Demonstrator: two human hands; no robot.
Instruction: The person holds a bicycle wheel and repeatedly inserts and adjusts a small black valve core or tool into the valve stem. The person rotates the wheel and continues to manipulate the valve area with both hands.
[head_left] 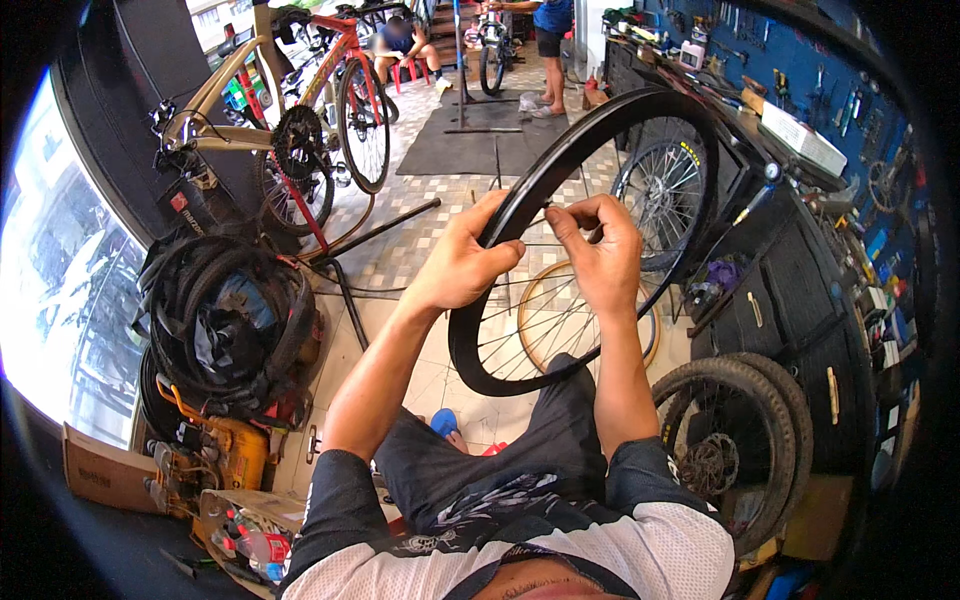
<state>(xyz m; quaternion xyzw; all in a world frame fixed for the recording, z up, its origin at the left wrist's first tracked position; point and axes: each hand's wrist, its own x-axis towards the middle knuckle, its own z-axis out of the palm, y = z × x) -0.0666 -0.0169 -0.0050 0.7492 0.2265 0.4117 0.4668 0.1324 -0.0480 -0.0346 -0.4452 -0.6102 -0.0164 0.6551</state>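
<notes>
A black deep-section bicycle wheel rim [556, 155] with thin dark spokes stands tilted in front of me, its lower edge by my thighs. My left hand [468, 258] is closed around the rim's left side, thumb on the inner edge. My right hand [602, 252] is inside the wheel, thumb and fingertips pinched together close to the rim's inner edge. Whatever lies between those fingertips is too small to make out. Spokes run below and between both hands.
Bicycles [315, 110] stand at the far left, above a heap of black tyres [225, 320]. More wheels [735, 430] lean at my right beside dark cabinets [770, 320]. Tools hang on a blue wall. Two people are farther back near a black mat [470, 140].
</notes>
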